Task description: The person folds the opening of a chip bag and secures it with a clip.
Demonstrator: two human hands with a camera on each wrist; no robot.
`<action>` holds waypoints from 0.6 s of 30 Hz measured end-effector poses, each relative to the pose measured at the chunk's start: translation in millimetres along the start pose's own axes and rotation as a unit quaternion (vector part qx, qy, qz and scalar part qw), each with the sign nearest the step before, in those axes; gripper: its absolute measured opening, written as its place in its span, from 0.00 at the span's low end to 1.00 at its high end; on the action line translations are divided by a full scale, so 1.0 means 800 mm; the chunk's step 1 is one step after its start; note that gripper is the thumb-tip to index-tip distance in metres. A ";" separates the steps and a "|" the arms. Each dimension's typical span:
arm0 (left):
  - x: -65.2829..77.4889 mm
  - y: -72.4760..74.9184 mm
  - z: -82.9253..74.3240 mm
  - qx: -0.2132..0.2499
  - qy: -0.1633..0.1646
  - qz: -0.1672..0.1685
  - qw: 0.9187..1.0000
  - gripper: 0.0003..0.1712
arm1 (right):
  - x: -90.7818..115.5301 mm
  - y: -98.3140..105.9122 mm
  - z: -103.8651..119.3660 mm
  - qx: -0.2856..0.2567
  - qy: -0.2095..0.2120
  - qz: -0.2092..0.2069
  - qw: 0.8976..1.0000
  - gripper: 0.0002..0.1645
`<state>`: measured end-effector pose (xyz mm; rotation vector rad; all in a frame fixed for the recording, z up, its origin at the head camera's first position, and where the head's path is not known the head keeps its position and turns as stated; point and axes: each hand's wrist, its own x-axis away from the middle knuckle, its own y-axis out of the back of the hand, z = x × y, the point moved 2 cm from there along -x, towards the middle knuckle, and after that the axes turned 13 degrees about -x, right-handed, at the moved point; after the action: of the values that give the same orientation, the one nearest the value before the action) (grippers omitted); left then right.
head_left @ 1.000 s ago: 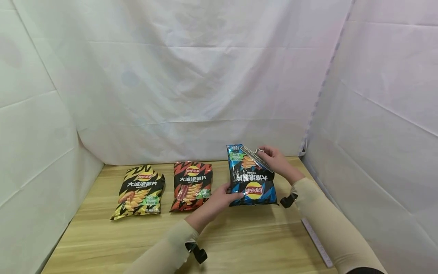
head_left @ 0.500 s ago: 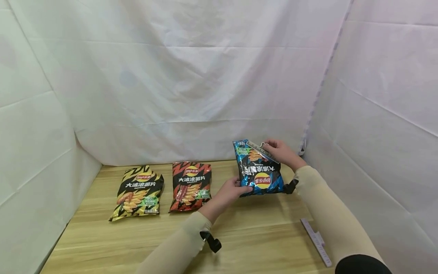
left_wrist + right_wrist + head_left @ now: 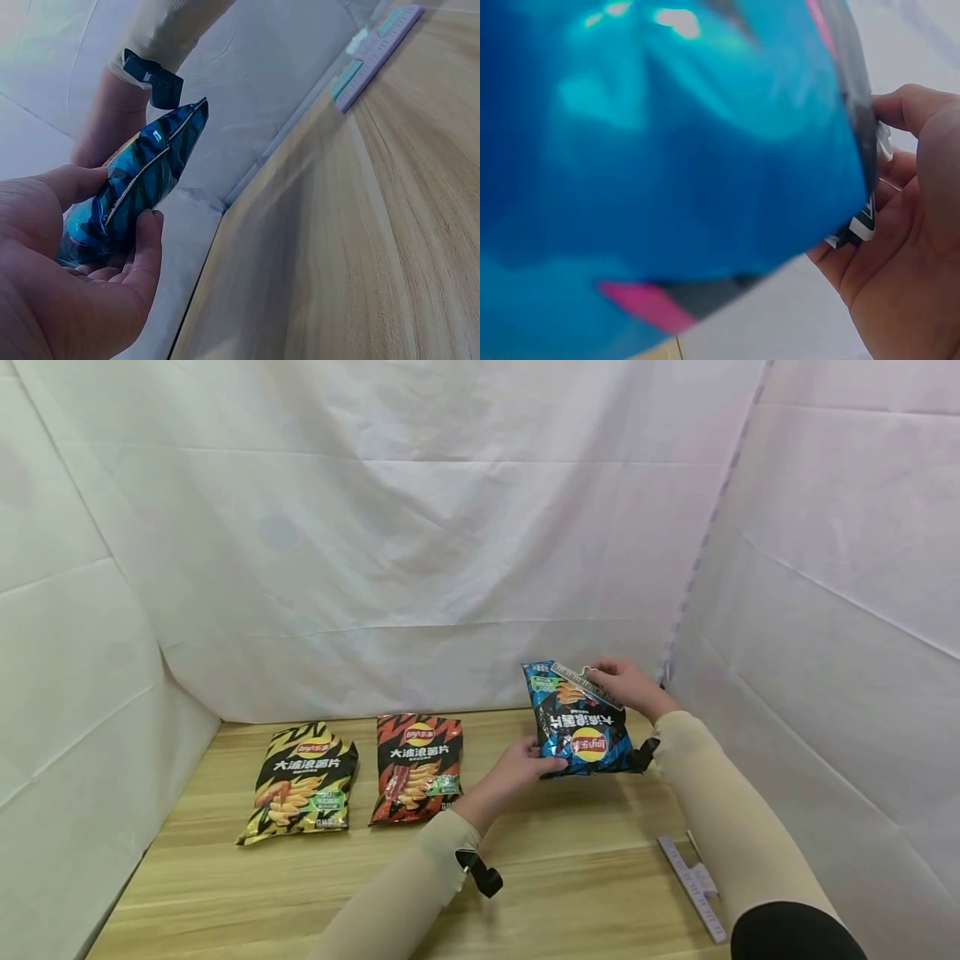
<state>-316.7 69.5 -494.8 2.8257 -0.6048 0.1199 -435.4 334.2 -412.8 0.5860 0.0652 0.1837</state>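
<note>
my l grip (image 3: pixel 519 768) pinches the blue bag (image 3: pixel 588 744) low, r grip (image 3: pixel 628 684) is closed round the clip (image 3: pixel 583 683), & uneven pulling cld prob pop it off.

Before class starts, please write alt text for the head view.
A person's left grip holds a blue chip bag, the right grip a clip at its edge. On the table, a red bag and yellow bag lie left, a lilac clip right.

Looks like a makeshift studio. Closed in on three sides by hanging white cloth (image 3: pixel 450 543), around a wood-grain tabletop (image 3: pixel 570 877).
</note>
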 end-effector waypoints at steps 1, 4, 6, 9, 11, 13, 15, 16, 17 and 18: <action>0.000 0.000 -0.001 0.002 -0.001 0.003 1.000 0.44 | 0.000 0.001 0.000 0.001 -0.001 0.001 1.000 0.31; -0.001 -0.001 -0.001 0.008 -0.004 0.009 1.000 0.44 | 0.001 0.002 -0.001 -0.001 -0.006 0.002 1.000 0.31; -0.001 -0.001 -0.002 0.009 -0.003 0.011 1.000 0.44 | 0.001 0.003 -0.001 -0.001 -0.009 0.001 1.000 0.31; -0.001 -0.002 -0.002 0.007 -0.003 0.011 1.000 0.43 | 0.002 0.002 -0.003 0.007 -0.012 -0.001 1.000 0.31; -0.002 -0.004 0.000 0.000 -0.002 0.007 1.000 0.42 | 0.002 0.002 -0.005 0.013 -0.013 -0.003 1.000 0.31; -0.003 -0.005 0.002 -0.010 -0.001 0.001 1.000 0.40 | 0.002 0.000 -0.008 0.017 -0.015 -0.004 1.000 0.30; -0.005 -0.007 0.005 -0.021 -0.003 -0.005 1.000 0.37 | 0.001 -0.003 -0.013 0.018 -0.020 -0.006 1.000 0.29; -0.006 -0.008 0.007 -0.025 -0.002 -0.009 1.000 0.36 | 0.001 -0.005 -0.016 0.021 -0.021 -0.005 1.000 0.29; -0.007 -0.009 0.009 -0.029 -0.001 -0.012 0.999 0.35 | 0.001 -0.007 -0.020 0.023 -0.020 -0.003 1.000 0.29; -0.008 -0.011 0.012 -0.032 -0.001 -0.016 0.999 0.34 | 0.001 -0.010 -0.024 0.026 -0.021 -0.003 0.999 0.29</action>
<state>-318.6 77.3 -507.0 2.7715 -0.5539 0.0910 -435.8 338.0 -433.3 0.6409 0.0305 0.1648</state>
